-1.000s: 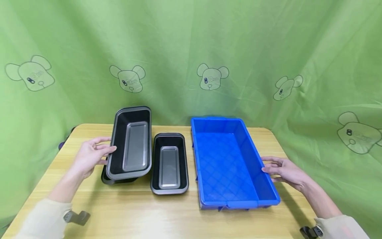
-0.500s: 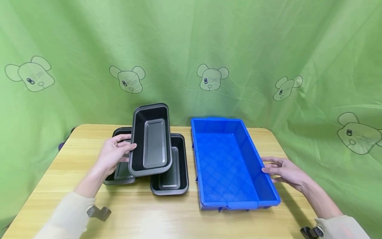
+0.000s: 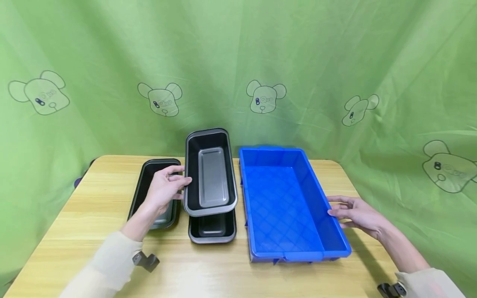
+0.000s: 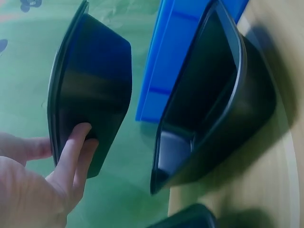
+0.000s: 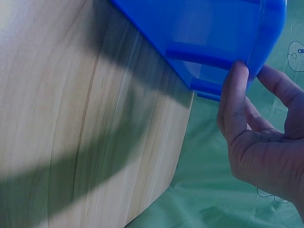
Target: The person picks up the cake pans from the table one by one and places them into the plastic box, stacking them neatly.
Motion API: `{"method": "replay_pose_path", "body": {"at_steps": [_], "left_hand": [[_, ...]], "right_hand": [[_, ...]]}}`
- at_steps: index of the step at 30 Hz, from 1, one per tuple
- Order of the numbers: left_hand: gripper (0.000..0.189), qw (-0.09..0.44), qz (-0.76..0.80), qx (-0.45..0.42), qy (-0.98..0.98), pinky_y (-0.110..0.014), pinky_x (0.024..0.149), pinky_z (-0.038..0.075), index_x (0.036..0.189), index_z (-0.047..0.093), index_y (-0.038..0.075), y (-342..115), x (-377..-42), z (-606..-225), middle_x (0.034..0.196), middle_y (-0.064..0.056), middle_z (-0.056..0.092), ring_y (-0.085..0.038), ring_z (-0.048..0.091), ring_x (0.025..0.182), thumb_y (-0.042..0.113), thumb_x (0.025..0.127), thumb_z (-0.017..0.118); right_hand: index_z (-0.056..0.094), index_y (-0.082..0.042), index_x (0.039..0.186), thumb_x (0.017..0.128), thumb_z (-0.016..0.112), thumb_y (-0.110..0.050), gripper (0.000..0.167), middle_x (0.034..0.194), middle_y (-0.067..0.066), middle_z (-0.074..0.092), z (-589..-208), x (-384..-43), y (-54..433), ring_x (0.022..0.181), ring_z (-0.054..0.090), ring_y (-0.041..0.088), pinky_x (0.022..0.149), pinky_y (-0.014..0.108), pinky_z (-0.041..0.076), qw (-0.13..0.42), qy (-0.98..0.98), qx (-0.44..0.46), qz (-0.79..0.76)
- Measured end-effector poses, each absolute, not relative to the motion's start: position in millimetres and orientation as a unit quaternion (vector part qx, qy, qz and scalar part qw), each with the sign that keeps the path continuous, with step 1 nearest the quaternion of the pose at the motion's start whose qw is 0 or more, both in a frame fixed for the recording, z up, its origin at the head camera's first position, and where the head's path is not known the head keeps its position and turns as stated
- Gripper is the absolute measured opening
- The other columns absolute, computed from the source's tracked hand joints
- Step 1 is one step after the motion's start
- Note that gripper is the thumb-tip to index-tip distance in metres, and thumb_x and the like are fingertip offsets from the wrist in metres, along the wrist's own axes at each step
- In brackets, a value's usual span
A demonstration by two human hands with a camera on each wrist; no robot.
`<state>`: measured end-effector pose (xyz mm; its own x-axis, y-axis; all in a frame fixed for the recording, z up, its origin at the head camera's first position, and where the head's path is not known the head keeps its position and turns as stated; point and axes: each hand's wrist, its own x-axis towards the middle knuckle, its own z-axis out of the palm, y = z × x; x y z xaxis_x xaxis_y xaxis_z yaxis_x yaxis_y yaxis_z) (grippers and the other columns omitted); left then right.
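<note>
Raised loaf pan [image 3: 214,178]: where is it shown by the head camera?

Left of the blue crate [image 3: 283,207], above a lower pan [image 3: 212,228]; its rim is pinched by the left hand [image 3: 165,188]. Farther left of the crate, a third pan [image 3: 147,182] is seen. The crate's right rim is gripped by the right hand [image 3: 359,215].

And by the left wrist camera?

Raised and lower pans are seen apart, near the crate.

By the right one?

Fingers [image 5: 235,99] are pressed to the crate's outer wall; the thumb, partly hidden, is perhaps hooked over it.
</note>
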<state>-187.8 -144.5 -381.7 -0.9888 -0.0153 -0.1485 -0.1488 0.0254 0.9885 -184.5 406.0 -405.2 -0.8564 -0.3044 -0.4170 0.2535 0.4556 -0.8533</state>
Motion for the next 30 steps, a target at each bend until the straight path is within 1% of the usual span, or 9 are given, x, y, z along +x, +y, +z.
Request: {"method": "replay_pose_path", "body": {"at_steps": [5, 7, 12, 16, 19, 26, 30], "left_hand": [[0.05, 0.051, 0.704, -0.063, 0.706, -0.019, 0.051, 0.059, 0.144, 0.055, -0.003, -126, -190, -384, 0.081, 0.01, 0.071, -0.003, 0.068, 0.071, 0.003, 0.096, 0.07], [0.048, 0.052, 0.708, -0.069, 0.701, -0.019, 0.051, 0.06, 0.142, 0.057, -0.002, -119, -192, -385, 0.083, 0.009, 0.072, -0.004, 0.068, 0.071, 0.002, 0.096, 0.071], [0.046, 0.054, 0.714, -0.077, 0.694, -0.018, 0.051, 0.06, 0.139, 0.06, -0.001, -102, -195, -385, 0.088, 0.003, 0.074, -0.006, 0.068, 0.069, 0.001, 0.094, 0.071], [0.045, 0.051, 0.721, -0.075, 0.687, -0.017, 0.049, 0.059, 0.136, 0.062, -0.002, -89, -197, -385, 0.085, 0.003, 0.073, -0.006, 0.067, 0.067, -0.001, 0.093, 0.072], [0.045, 0.053, 0.73, -0.072, 0.678, -0.019, 0.049, 0.059, 0.136, 0.062, -0.002, -80, -198, -384, 0.085, 0.003, 0.072, -0.007, 0.069, 0.067, -0.002, 0.092, 0.071], [0.046, 0.063, 0.739, -0.068, 0.668, -0.022, 0.051, 0.062, 0.136, 0.061, -0.002, -59, -201, -385, 0.094, -0.008, 0.075, -0.013, 0.071, 0.073, -0.004, 0.091, 0.072], [0.046, 0.068, 0.737, -0.066, 0.67, -0.021, 0.05, 0.062, 0.136, 0.063, 0.0, -47, -202, -384, 0.098, -0.011, 0.076, -0.013, 0.069, 0.075, -0.003, 0.091, 0.073]], "right_hand": [[0.024, 0.012, 0.16, 0.106, 0.065, -0.018, 0.074, 0.114, -0.005, 0.073, -406, -184, 406, 0.104, 0.074, 0.011, 0.091, 0.037, 0.067, 0.269, 0.809, -0.012, -0.523], [0.025, 0.012, 0.16, 0.106, 0.065, -0.018, 0.073, 0.113, -0.005, 0.074, -406, -184, 406, 0.104, 0.074, 0.011, 0.09, 0.037, 0.067, 0.268, 0.809, -0.013, -0.523], [0.025, 0.012, 0.159, 0.105, 0.065, -0.017, 0.073, 0.112, -0.005, 0.074, -407, -185, 407, 0.104, 0.075, 0.012, 0.09, 0.037, 0.068, 0.269, 0.808, -0.014, -0.525], [0.024, 0.013, 0.159, 0.105, 0.065, -0.017, 0.074, 0.111, -0.005, 0.074, -406, -185, 407, 0.103, 0.075, 0.012, 0.09, 0.037, 0.068, 0.27, 0.806, -0.017, -0.526], [0.024, 0.013, 0.159, 0.105, 0.064, -0.016, 0.074, 0.111, -0.005, 0.074, -406, -186, 407, 0.103, 0.075, 0.012, 0.09, 0.037, 0.068, 0.27, 0.807, -0.017, -0.525], [0.024, 0.012, 0.159, 0.106, 0.064, -0.017, 0.073, 0.113, -0.005, 0.075, -406, -187, 407, 0.104, 0.075, 0.012, 0.09, 0.037, 0.068, 0.272, 0.809, -0.02, -0.521], [0.025, 0.012, 0.159, 0.106, 0.064, -0.017, 0.072, 0.112, -0.005, 0.075, -406, -187, 407, 0.104, 0.075, 0.012, 0.09, 0.037, 0.068, 0.272, 0.808, -0.019, -0.522]]}}
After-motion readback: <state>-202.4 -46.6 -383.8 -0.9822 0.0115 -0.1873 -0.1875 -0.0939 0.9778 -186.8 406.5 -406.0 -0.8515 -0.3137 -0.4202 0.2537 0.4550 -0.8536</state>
